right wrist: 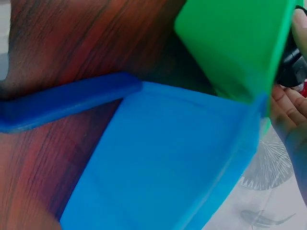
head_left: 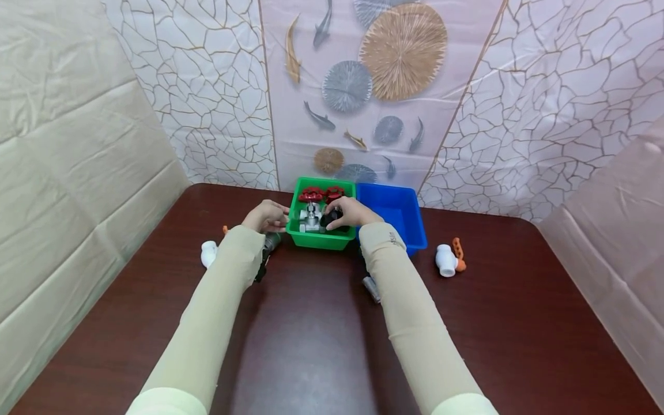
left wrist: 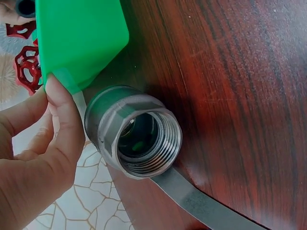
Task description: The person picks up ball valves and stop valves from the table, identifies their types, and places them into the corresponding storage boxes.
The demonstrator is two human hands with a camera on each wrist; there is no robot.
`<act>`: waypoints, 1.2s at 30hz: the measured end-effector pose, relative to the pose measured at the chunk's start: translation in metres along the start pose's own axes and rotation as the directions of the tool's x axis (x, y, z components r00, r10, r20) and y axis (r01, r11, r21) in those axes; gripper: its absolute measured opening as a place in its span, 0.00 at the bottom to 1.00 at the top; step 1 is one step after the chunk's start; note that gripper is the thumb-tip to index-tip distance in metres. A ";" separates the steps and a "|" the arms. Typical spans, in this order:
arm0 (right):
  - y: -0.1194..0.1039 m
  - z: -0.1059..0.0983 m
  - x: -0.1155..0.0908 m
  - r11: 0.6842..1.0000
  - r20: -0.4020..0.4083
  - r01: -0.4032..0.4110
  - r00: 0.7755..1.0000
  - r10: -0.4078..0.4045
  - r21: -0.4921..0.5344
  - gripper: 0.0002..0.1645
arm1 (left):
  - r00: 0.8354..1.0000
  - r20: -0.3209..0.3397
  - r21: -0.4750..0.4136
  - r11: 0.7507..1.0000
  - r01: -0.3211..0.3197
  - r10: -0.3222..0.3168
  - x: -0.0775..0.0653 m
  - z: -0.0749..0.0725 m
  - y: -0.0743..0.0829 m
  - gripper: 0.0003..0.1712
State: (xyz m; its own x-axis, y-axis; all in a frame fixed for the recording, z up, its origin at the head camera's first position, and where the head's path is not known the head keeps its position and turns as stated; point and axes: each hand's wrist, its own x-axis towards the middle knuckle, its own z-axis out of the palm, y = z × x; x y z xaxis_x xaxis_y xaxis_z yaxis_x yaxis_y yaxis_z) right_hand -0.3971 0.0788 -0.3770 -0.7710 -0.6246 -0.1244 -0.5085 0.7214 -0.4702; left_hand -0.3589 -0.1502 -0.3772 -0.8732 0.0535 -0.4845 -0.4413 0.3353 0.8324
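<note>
A green bin [head_left: 321, 241] stands at the back of the table. My left hand [head_left: 267, 216] pinches its left rim between thumb and finger, plainly seen in the left wrist view. My right hand [head_left: 355, 212] reaches inside and grips a black pipe fitting [head_left: 332, 218], partly hidden by the fingers. Beside that fitting in the bin lies a silver valve [head_left: 311, 219] with a red handwheel [head_left: 311, 194]. A second red handwheel [head_left: 334, 192] shows behind. Just below the left hand is a metal ball valve [left wrist: 110, 117] with a threaded opening and a flat lever.
A blue bin [head_left: 418, 227] adjoins the green one on the right. In front of it lies a metal valve [head_left: 371, 289] with a blue lever [right wrist: 72, 98], partly under the right sleeve. White valves with orange handles lie at right [head_left: 446, 260] and left [head_left: 209, 253].
</note>
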 end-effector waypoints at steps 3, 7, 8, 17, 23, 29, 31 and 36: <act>0.001 0.004 0.004 1.000 0.004 -0.008 1.000 0.008 -0.015 0.25 | 1.000 0.011 0.010 1.000 -0.002 0.002 0.001 0.000 0.000 0.25; 0.000 0.007 0.006 0.999 0.014 -0.013 1.000 0.014 -0.037 0.24 | 1.000 0.013 0.019 1.000 -0.001 0.001 0.002 0.000 0.000 0.25; -0.001 0.008 0.006 0.999 0.019 -0.015 1.000 0.016 -0.046 0.24 | 1.000 0.013 0.019 1.000 0.001 -0.001 0.002 0.000 0.000 0.25; -0.011 0.008 0.005 0.988 0.104 -0.055 0.992 0.070 -0.144 0.24 | 1.000 0.012 0.003 1.000 0.005 -0.005 0.000 0.000 0.001 0.25; -0.020 0.010 0.005 0.969 0.116 -0.130 0.981 0.157 -0.212 0.24 | 1.000 0.001 0.004 1.000 0.001 -0.001 0.000 0.001 0.001 0.25; -0.022 0.012 0.005 0.964 0.129 -0.155 0.974 0.186 -0.217 0.20 | 1.000 -0.002 0.008 1.000 0.005 -0.005 0.000 0.001 0.001 0.25; -0.023 0.014 0.006 0.962 0.144 -0.151 0.972 0.187 -0.228 0.19 | 1.000 0.001 0.011 1.000 0.004 -0.004 -0.001 0.001 0.001 0.25; -0.022 0.015 0.006 0.956 0.154 -0.142 0.970 0.186 -0.257 0.18 | 1.000 -0.003 0.010 1.000 -0.004 0.004 -0.001 0.002 0.001 0.24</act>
State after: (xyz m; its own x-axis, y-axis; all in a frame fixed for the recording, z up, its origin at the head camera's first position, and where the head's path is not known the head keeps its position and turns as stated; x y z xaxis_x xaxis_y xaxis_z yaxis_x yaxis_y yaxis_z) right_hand -0.3848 0.0542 -0.3807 -0.7836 -0.5182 -0.3427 -0.4749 0.8553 -0.2074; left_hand -0.3584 -0.1485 -0.3763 -0.8757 0.0516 -0.4801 -0.4356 0.3446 0.8316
